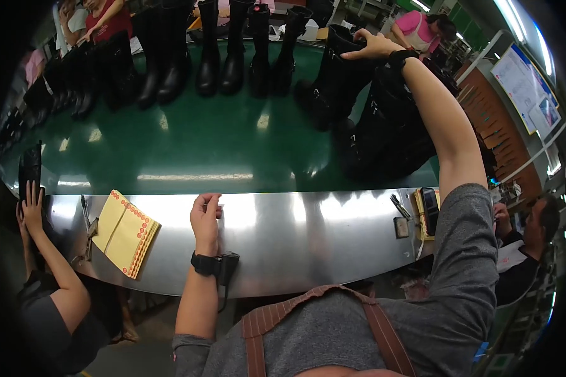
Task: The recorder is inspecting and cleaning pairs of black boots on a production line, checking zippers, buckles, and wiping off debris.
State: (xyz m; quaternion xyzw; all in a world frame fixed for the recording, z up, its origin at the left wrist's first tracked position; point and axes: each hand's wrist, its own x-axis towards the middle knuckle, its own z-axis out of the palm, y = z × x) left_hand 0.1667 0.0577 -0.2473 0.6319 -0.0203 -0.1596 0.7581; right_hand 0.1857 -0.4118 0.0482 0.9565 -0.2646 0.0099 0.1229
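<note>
My right hand (pixel 374 46) reaches far forward to the right, thumb and fingers closed on the top rim of a tall black boot (pixel 333 78) with a buckled strap. Other black boots (pixel 390 125) with metal buckles crowd together beside it, partly hidden by my right arm. My left hand (pixel 205 220) is over the metal strip (pixel 270 251) along the near edge of the green table (pixel 188 138). Its fingers are curled with the tips pressed together; whether something small is in them cannot be made out. A black device is strapped at that wrist.
Tall black boots (pixel 220 69) line the table's far side. A yellow paper pad (pixel 127 235) lies left, beside small metal tools (pixel 89 229). A phone (pixel 429 210) and a small block (pixel 401 227) lie right. A co-worker's hands (pixel 31 210) touch a black boot (pixel 30 166) at far left.
</note>
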